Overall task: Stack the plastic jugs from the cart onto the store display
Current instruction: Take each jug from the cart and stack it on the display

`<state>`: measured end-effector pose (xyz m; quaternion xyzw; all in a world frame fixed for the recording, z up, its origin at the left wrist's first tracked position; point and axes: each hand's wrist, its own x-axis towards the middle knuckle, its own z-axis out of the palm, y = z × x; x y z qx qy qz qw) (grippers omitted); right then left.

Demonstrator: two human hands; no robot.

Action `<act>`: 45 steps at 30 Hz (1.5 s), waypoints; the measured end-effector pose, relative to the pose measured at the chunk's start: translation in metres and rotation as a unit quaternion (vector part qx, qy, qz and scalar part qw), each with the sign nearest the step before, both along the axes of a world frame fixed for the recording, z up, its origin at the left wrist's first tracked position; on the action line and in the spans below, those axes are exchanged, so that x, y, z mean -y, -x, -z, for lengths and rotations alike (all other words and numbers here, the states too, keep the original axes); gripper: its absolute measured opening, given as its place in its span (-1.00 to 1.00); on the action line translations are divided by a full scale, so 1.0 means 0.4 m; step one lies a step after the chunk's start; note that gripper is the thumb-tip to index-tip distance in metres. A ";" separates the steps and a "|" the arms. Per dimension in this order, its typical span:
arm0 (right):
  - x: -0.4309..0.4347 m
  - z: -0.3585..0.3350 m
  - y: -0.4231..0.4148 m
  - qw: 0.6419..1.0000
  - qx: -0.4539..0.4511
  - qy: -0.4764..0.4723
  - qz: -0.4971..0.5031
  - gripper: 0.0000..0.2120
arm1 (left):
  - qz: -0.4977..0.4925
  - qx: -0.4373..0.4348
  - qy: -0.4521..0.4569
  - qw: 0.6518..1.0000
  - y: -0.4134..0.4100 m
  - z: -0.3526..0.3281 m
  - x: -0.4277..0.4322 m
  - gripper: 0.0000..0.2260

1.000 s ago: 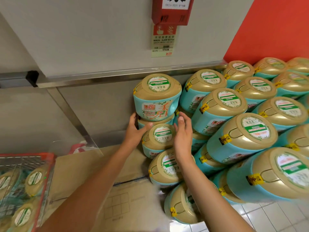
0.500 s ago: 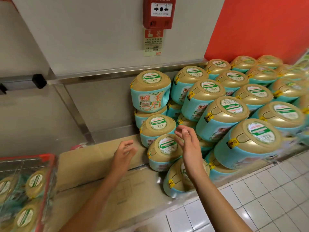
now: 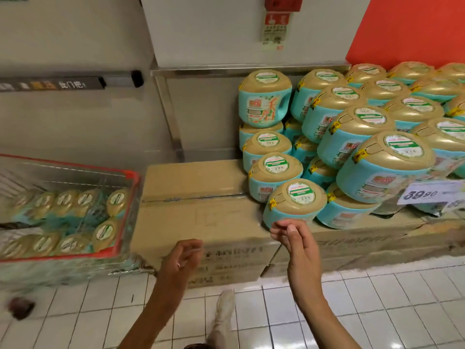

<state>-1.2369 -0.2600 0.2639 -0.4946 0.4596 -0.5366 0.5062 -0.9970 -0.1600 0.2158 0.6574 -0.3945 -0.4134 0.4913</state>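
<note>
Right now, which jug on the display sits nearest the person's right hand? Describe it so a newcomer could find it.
Start at the cardboard boxes under the stacked jugs. Along the stack's left edge a column of jugs steps down toward the floor tiles. The nearest jug is the lowest and frontmost, its teal base just above the right hand.

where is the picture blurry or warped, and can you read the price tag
Head view: the cart and its jugs smear with motion blur at left; wide-angle bending curves the floor tiles; the price tag is ghosted, its digits only roughly readable.
</note>
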 end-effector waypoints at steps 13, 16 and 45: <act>-0.345 0.064 -0.239 0.965 -0.059 -0.070 -0.247 -0.73 | -0.205 0.004 -0.025 0.978 -0.161 0.001 -0.627 -0.73; -0.418 0.069 -0.364 0.947 -0.061 -0.072 -0.308 -0.72 | -0.242 0.009 -0.043 0.969 -0.230 0.006 -0.759 -0.75; -0.601 0.190 -1.493 0.851 -0.136 -0.107 -0.496 -0.72 | -0.392 -0.029 -0.062 0.917 -1.204 0.012 -1.001 -0.82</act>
